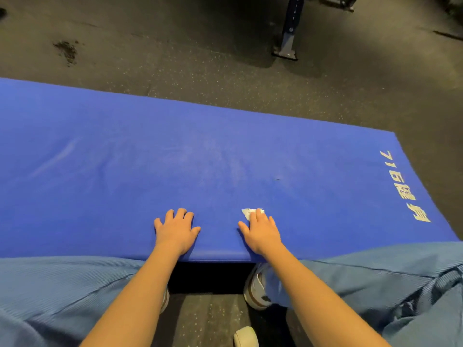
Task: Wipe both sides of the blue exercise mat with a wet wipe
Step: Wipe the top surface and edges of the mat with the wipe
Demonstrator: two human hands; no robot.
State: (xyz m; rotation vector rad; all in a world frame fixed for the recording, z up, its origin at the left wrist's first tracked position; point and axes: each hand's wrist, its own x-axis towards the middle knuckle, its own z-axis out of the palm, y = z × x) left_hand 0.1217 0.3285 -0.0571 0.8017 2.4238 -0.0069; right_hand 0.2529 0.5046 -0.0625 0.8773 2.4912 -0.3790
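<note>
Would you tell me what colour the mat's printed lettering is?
Pale yellow lettering on the blue mat, seen in head view.

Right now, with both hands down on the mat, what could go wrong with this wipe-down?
The wet wipe is a small wad under the right hand, so strokes may leave unwiped strips on the wide blue mat. The left hand only presses flat near the edge; a hard push could slide the mat. The dark speck might smear.

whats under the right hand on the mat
A white wet wipe lies under the right hand, which presses it against the blue mat. Only its crumpled corner shows beyond the hand; the rest of the wipe is covered.
</note>
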